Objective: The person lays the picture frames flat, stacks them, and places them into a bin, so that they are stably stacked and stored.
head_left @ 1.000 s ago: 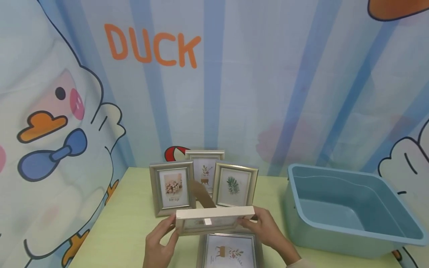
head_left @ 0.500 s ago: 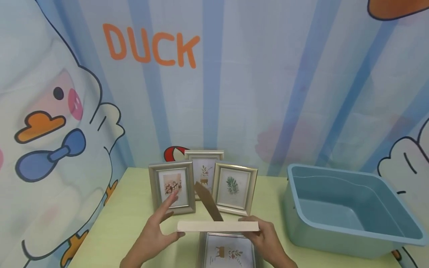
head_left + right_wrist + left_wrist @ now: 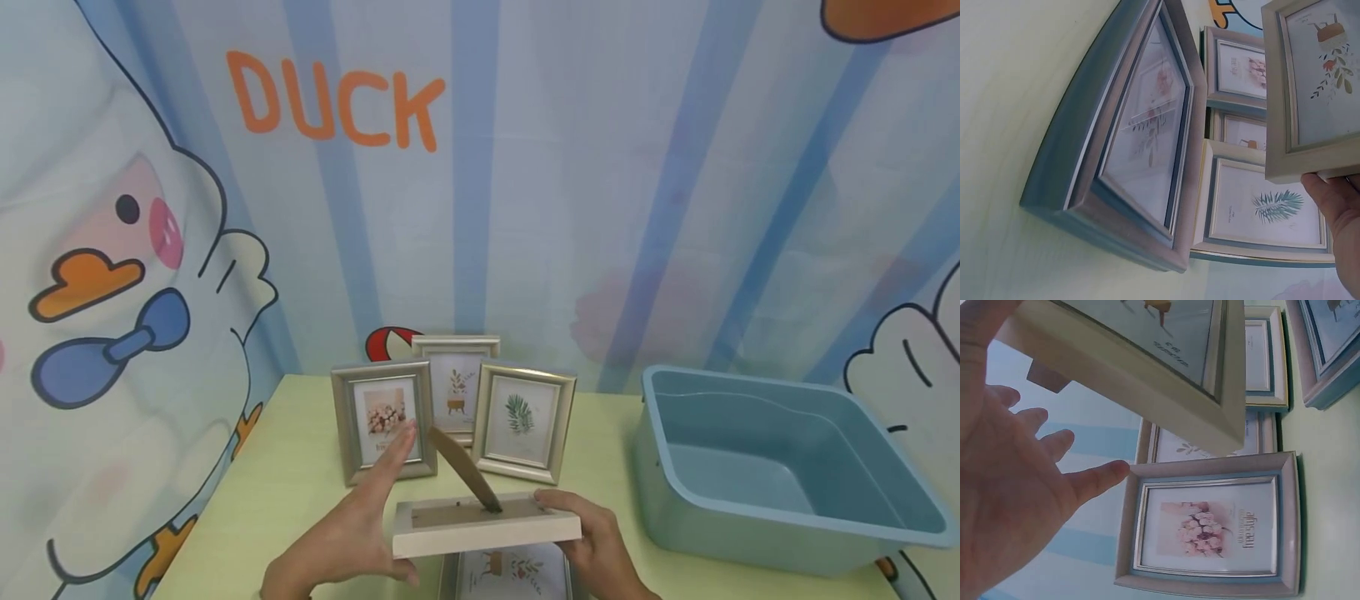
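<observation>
A cream picture frame [image 3: 487,530] is held up with its back tilted upward, and a brown easel leg [image 3: 468,468] sticks out from that back. My right hand [image 3: 602,537] grips its right end, thumb and fingers on opposite sides. At its left end my left hand [image 3: 352,527] is spread, fingers straight and thumb low by the edge. In the right wrist view the held frame [image 3: 1277,94] shows a potted-plant picture. Beneath it lies a silver frame [image 3: 513,571] with a similar print, partly covered in the head view.
Behind the hands stand a flower-picture frame [image 3: 384,421], a green-leaf frame [image 3: 525,421] and a pale frame [image 3: 456,343] partly hidden between them. At right on the yellow-green table [image 3: 247,492] is a blue-green plastic tub [image 3: 720,517]. A duck-print cloth [image 3: 540,208] hangs behind.
My left hand has let go of the frame's left end and spread its fingers. The frame has come slightly lower and tipped over, so its back now shows. My right hand keeps its grip.
</observation>
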`<state>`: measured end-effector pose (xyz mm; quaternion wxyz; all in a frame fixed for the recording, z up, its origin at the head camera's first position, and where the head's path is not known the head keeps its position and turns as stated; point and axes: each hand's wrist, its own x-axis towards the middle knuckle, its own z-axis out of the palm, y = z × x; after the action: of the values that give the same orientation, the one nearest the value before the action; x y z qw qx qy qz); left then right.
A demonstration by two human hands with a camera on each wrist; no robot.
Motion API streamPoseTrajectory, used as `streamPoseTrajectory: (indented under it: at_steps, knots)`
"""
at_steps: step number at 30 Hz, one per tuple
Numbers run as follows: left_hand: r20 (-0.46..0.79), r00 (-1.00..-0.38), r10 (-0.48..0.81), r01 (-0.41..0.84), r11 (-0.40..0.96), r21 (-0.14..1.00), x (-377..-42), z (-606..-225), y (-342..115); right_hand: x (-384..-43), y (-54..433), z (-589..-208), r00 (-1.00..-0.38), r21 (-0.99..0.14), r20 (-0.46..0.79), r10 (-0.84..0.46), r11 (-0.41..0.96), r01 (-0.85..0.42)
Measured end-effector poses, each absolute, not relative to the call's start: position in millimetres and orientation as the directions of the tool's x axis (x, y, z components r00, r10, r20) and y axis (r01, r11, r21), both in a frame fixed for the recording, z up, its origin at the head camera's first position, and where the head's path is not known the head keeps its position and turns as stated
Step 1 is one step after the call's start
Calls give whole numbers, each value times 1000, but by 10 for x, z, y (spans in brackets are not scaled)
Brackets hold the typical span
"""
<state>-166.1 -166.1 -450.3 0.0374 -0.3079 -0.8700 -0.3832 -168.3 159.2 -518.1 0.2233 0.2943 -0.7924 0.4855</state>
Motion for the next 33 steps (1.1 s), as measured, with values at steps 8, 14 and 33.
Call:
streamPoseTrajectory:
  at_steps: [8,14,33]
  knots:
    - [309,-777,548,624,603,497,-1624,-4419,-1576,-1723,1663,-5243,-695,-629,665,-272,299,-718]
    - [379,-763,524,645,585,491,-1613,-4399,-1538,-1736,1712,-5237,-701,-635,660,-270,298,-713]
    - [856,-454,246,881,268,390,-1576,-4711,-1412,-1739,1690,-5251,-633,-564,758,-160,328,-758]
